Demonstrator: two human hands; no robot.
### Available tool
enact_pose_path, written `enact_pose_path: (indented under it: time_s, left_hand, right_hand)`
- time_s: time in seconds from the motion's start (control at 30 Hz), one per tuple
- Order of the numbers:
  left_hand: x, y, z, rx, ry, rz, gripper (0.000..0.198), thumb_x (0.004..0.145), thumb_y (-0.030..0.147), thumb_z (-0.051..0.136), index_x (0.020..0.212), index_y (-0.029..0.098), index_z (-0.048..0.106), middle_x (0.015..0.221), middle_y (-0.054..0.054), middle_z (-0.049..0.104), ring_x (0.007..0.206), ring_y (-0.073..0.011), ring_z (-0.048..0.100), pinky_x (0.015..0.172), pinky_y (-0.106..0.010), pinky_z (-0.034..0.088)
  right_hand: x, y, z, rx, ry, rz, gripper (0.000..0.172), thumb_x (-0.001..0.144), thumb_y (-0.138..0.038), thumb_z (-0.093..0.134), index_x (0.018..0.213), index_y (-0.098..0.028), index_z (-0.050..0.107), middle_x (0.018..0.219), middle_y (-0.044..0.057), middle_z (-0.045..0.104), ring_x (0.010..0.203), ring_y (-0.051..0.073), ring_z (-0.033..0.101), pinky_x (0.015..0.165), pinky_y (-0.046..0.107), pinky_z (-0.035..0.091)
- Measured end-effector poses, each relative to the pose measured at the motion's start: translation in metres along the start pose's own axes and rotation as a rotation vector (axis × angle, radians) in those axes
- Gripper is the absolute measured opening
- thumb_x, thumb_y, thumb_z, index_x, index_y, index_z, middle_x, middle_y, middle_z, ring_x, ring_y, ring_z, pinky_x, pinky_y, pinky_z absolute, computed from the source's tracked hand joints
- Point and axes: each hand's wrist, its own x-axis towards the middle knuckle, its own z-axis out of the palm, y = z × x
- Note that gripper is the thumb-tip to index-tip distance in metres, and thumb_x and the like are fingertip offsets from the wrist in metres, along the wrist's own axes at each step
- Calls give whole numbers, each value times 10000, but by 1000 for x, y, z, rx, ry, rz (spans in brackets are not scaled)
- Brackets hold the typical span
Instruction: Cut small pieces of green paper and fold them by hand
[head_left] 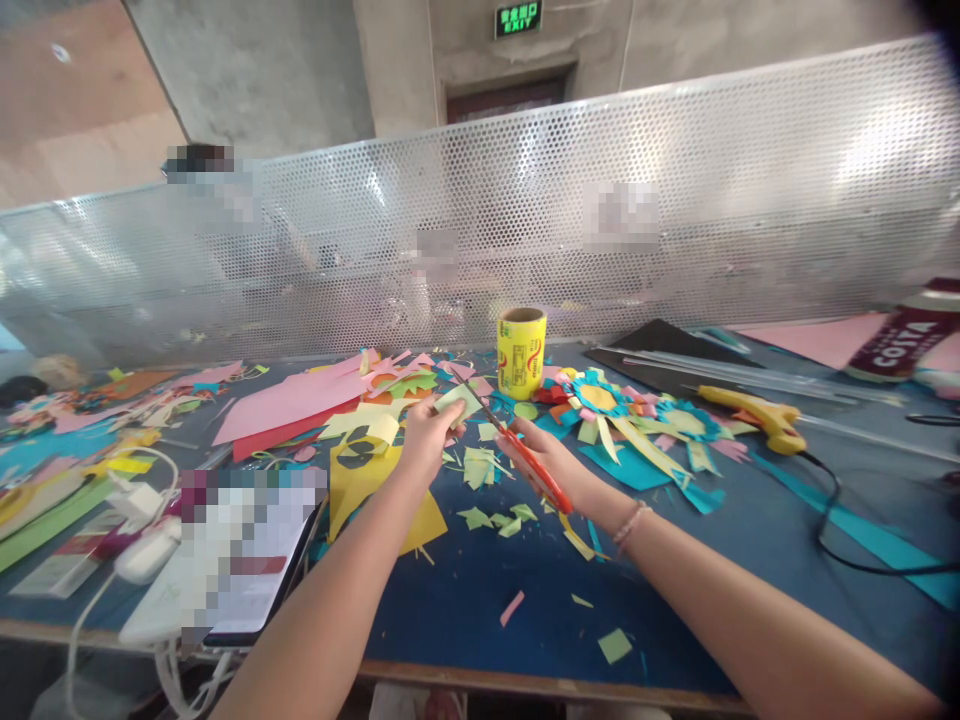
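My left hand point(429, 436) pinches a small piece of pale green paper point(459, 403) above the middle of the table. Red-handled scissors point(536, 468) are held in my right hand point(553, 462), with the blades pointing up and left, against or close beside the green paper. Whether the blades touch it I cannot tell. Pale green scraps point(480, 466) lie just below my hands. Under my left forearm is a sheet of yellow paper point(375, 490). A yellow tape roll point(521, 352) stands upright just beyond the scissors.
Paper flowers with ribbons point(600, 395) lie right of the roll, near a yellow glue gun point(757, 412) with a black cord. Pink paper point(292, 402) and a phone point(270, 570) are on the left. A Costa bottle point(904, 335) stands far right. A perforated metal screen point(480, 220) borders the back.
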Motion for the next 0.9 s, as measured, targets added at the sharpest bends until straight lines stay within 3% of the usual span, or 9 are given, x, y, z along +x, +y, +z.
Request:
enact_pose_path:
  time_s: [0.23, 0.47, 0.9]
  left_hand:
    - [-1, 1, 1, -23, 3, -3, 265, 546, 289, 729, 685, 134, 564, 553, 44, 522, 404, -39, 452, 439, -185, 375]
    - [-2, 0, 1, -9, -15, -6, 253, 547, 282, 726, 693, 138, 577, 550, 37, 526, 415, -48, 463, 445, -192, 378]
    - [0, -5, -3, 69, -34, 3, 251, 578, 324, 711, 697, 148, 577, 501, 40, 510, 413, -63, 482, 428, -186, 341]
  right_hand:
    - [-4, -5, 1, -10, 26, 4, 402, 733, -594, 490, 710, -215, 356, 545, -56, 352, 486, 82, 333, 435, 236, 238]
    - [-3, 1, -4, -29, -50, 7, 397, 755, -597, 473, 755, -215, 363, 576, -54, 379, 510, 87, 357, 457, 236, 285]
    - [-4, -2, -5, -23, -54, 41, 426, 745, -613, 476, 724, -216, 323, 548, -77, 335, 462, 63, 315, 427, 212, 255]
